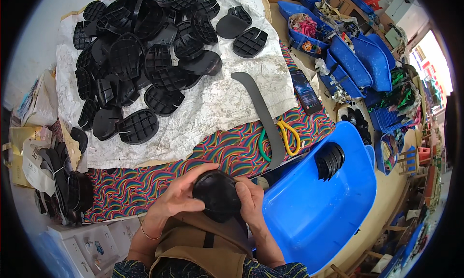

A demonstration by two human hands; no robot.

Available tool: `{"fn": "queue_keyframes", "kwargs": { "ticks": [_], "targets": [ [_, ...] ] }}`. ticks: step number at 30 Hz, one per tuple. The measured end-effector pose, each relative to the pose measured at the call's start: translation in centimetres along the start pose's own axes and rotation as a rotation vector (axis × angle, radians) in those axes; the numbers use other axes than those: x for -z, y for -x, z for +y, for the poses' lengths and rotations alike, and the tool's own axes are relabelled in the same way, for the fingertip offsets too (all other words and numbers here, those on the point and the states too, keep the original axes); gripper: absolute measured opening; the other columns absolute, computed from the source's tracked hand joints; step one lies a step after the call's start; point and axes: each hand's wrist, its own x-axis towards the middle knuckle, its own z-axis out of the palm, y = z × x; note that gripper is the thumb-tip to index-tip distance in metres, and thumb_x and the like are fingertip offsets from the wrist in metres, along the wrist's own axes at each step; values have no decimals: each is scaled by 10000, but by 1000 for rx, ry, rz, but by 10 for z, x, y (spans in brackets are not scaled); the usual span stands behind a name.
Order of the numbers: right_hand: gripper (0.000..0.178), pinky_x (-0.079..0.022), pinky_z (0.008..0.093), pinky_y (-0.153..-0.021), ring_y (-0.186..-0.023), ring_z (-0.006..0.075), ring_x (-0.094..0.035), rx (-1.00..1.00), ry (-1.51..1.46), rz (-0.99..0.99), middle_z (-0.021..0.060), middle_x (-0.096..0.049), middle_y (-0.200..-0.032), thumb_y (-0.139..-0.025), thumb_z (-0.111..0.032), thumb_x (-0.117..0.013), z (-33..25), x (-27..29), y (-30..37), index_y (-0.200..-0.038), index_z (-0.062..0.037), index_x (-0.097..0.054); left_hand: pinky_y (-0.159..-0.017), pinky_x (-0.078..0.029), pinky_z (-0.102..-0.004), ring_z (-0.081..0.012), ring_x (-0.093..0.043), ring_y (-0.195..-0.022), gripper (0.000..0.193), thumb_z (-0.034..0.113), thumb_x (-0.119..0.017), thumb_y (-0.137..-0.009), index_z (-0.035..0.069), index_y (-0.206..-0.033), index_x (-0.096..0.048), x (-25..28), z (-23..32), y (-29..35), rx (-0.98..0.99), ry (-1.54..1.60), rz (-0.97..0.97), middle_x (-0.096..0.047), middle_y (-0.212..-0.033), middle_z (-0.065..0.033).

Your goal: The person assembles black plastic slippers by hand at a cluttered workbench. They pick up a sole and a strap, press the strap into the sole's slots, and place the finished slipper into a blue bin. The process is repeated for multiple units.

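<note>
Over my lap I hold a black rounded heel piece [216,197], its smooth face turned up. My left hand [180,193] grips its left side, with fingers along the far edge and the thumb on the face. The right hand [251,200] closes on its right edge, thumb on top and the other fingers mostly hidden. Beyond my hands, a large heap of similar black heel pieces [126,58] covers a white sheet; many show a gridded hollow side. Several more heel pieces [329,160] stand nested in a blue tub [309,215] to my right.
A long grey curved strip [261,113] lies across green and yellow loop handles [290,138]. Near the table's right edge rests a phone [306,92]. Bundled dark soles [60,174] sit at the left. Blue bins [348,60] with coloured materials line the floor at right.
</note>
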Motion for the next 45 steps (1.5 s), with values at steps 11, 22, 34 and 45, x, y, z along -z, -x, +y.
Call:
{"fn": "queue_keyframes", "kwargs": {
  "ticks": [11, 22, 34, 45],
  "targets": [
    [186, -434, 328, -523, -542, 214, -587, 205, 194, -85, 149, -563, -655, -952, -141, -608, -2, -4, -1, -1017, 23, -665, -797, -502, -249, -90, -626, -881, 185, 97, -646, -936, -16, -1079, -676, 3, -32, -5, -29, -138, 306, -669, -978, -29],
    [395, -427, 245, -764, -833, 82, -517, -69, -252, 50, 9, -591, -898, -1047, -274, -468, -12, -33, -11, -1098, 74, -647, -1117, -392, -409, -331, -475, -1334, 879, 317, -722, -759, -19, -1467, -322, -9, -35, -5, -137, 255, 154, -452, -1433, -247],
    [351, -427, 290, -952, -1076, 140, -566, -66, -395, -88, 91, -640, -1176, -1026, -169, -497, 16, -34, -3, -1253, 81, -589, -1117, -377, -514, -420, -476, -1305, 805, 263, -663, -803, 27, -1486, -309, -3, -27, -13, -236, 603, 150, -510, -1351, -274],
    [327, -488, 295, -888, -998, 167, -648, -219, -870, -31, 97, -689, -1094, -1005, -250, -562, 9, -43, -19, -1092, 46, -669, -1089, -407, -518, -411, -506, -1275, 834, 451, -591, -898, 27, -1521, -233, 1, -23, -19, -252, 580, 188, -488, -1368, -234]
  ]
}}
